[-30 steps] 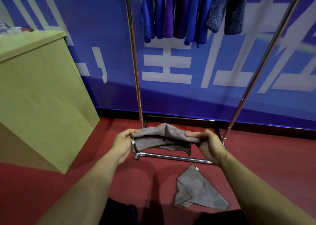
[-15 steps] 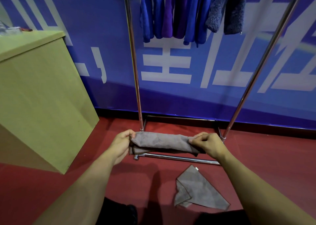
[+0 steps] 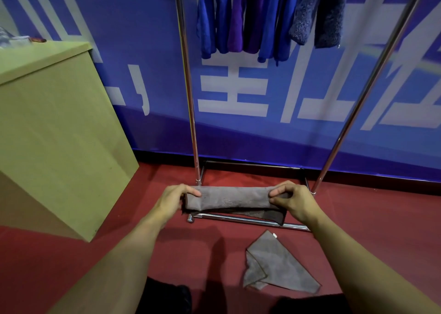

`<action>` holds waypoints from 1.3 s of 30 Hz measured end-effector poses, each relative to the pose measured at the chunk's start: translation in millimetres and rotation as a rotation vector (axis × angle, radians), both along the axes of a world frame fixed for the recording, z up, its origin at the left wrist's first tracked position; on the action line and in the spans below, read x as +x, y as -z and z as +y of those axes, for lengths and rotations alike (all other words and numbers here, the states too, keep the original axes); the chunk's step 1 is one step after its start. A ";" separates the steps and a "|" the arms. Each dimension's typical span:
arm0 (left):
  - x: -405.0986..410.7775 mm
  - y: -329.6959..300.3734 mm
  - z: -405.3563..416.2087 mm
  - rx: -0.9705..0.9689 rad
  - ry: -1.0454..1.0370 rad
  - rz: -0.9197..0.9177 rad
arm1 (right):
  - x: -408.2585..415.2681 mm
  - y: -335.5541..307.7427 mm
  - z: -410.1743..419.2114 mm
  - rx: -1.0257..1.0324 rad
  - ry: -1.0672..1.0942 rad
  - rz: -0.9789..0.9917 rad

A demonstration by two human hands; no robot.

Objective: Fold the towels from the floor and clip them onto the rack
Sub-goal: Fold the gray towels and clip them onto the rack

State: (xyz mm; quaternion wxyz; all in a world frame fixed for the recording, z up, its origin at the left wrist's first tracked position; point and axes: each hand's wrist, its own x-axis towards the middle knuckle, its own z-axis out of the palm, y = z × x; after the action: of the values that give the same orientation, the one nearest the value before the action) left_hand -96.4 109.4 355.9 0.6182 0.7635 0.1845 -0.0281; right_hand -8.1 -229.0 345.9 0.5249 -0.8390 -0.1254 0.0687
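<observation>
At the centre of the head view, just above the rack's front base bar, both hands hold one grey towel [image 3: 232, 198] folded into a long horizontal band. Left hand [image 3: 170, 199]: fingers curled over the band's left end, thumb beneath, grasping it. Right hand [image 3: 294, 200]: fingertips and thumb pinch the band's right end, knuckles raised. A loose darker layer of the same towel hangs below the band toward its right end, in front of the base bar.

Count, grey towels: two. The second grey towel [image 3: 274, 266] lies crumpled on the red floor [image 3: 372, 220] at 5 o'clock from the held one, apart from both hands, a small white tag at its upper corner.

Count, rack [image 3: 189, 99] uprights: two chrome poles, at 12 o'clock and 2 o'clock from the hands, joined by floor bars.

Hanging towels [image 3: 267, 17]: a row of blue, purple and dark fleecy pieces at 12 o'clock, top edge cut off; an exact count cannot be given.

One tan cabinet [image 3: 55, 127] stands at 9 o'clock. A blue banner [image 3: 262, 127] with white characters covers the wall.
</observation>
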 end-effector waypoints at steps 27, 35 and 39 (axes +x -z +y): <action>9.9 -19.6 -78.1 0.277 0.469 -0.330 | -26.9 8.9 37.1 -0.087 -0.474 0.462; 10.7 -20.5 -78.0 0.132 0.390 -0.365 | -34.6 -7.9 59.8 0.151 -0.390 0.280; 16.6 -16.5 -73.7 -0.018 0.211 -0.365 | -34.9 -10.2 62.7 0.239 -0.358 0.308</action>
State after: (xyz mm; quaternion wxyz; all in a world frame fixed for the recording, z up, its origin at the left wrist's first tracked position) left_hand -79.8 35.7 372.4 0.6420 0.7653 -0.0119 0.0443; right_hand -43.0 -166.2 356.1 0.6127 -0.7152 -0.1975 0.2722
